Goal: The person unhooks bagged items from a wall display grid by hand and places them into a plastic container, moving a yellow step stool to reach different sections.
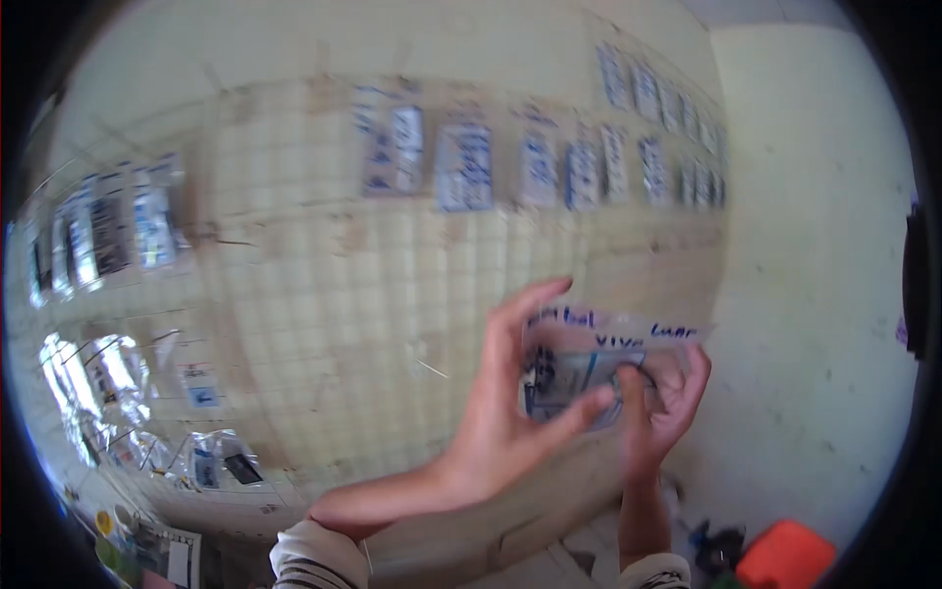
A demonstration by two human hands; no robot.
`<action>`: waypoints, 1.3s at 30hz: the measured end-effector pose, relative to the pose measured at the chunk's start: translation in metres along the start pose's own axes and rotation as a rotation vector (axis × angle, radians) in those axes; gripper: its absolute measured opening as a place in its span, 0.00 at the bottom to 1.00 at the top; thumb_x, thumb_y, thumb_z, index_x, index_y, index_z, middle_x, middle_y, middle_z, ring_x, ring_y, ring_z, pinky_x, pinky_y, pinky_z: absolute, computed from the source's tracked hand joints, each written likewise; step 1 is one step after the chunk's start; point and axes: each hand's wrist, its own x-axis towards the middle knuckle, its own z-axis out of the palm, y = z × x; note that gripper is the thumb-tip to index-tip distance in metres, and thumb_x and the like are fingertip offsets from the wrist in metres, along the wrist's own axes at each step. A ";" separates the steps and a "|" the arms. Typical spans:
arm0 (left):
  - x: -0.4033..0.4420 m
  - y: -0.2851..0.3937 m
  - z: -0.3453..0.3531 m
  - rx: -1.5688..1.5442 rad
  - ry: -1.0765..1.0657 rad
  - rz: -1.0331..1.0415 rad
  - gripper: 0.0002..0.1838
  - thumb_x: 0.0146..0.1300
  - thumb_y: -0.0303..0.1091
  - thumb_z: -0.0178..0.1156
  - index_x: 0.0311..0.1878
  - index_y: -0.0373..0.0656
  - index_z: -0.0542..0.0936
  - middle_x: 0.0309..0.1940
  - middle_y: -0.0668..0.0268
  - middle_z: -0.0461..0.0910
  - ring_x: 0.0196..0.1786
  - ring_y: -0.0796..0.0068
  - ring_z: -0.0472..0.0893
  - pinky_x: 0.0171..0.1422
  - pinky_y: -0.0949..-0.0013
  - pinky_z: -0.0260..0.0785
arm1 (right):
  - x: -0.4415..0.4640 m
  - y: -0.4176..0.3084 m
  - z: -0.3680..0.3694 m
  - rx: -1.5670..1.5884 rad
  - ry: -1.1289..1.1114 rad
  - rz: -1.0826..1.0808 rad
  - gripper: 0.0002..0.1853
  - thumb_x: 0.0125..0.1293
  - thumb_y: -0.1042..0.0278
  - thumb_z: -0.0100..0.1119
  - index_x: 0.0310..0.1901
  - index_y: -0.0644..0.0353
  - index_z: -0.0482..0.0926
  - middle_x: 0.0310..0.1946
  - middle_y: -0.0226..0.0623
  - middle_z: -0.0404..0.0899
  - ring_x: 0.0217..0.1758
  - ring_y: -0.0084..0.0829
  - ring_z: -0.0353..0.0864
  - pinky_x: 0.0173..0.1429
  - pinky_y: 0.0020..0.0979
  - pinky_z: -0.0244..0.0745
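Note:
A clear plastic bag [665,334] with dark handwriting along its top is held up in front of the wall rack, with both hands on it. My left hand [496,427] grips its left side, thumb across the front and fingers behind. On the right edge, my right hand [667,407] has its thumb pressed on the front and its fingers curled behind. Small dark pieces and a pale, blue-edged item show through the plastic; blur hides what they are.
A wire grid rack [392,294] covers the wall ahead, its hooks sticking out. Bagged packets [464,167] hang along the top, and shiny bags [123,368] hang at left. A plain wall [810,294] stands at right. Low down is an orange-red object [787,555].

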 end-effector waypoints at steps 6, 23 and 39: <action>-0.142 -0.119 0.107 -0.244 -0.252 -0.610 0.42 0.48 0.21 0.60 0.62 0.42 0.44 0.53 0.53 0.59 0.47 0.69 0.71 0.50 0.68 0.65 | -0.108 0.011 -0.141 -0.432 0.284 0.559 0.30 0.52 0.78 0.58 0.55 0.66 0.55 0.31 0.36 0.73 0.36 0.23 0.73 0.45 0.21 0.65; -0.669 -0.202 0.180 -0.144 -1.026 -1.712 0.46 0.42 0.23 0.62 0.62 0.46 0.45 0.51 0.53 0.66 0.50 0.61 0.72 0.53 0.68 0.63 | -0.680 -0.038 -0.286 -0.919 0.683 1.744 0.11 0.50 0.81 0.55 0.37 0.64 0.68 0.24 0.32 0.72 0.26 0.20 0.72 0.30 0.21 0.68; -0.882 -0.325 0.303 0.296 -1.111 -1.293 0.41 0.46 0.28 0.59 0.60 0.30 0.46 0.53 0.43 0.59 0.57 0.49 0.59 0.61 0.59 0.51 | -0.822 0.124 -0.435 -1.511 0.507 1.584 0.12 0.48 0.80 0.53 0.35 0.67 0.66 0.39 0.49 0.66 0.43 0.49 0.67 0.45 0.40 0.62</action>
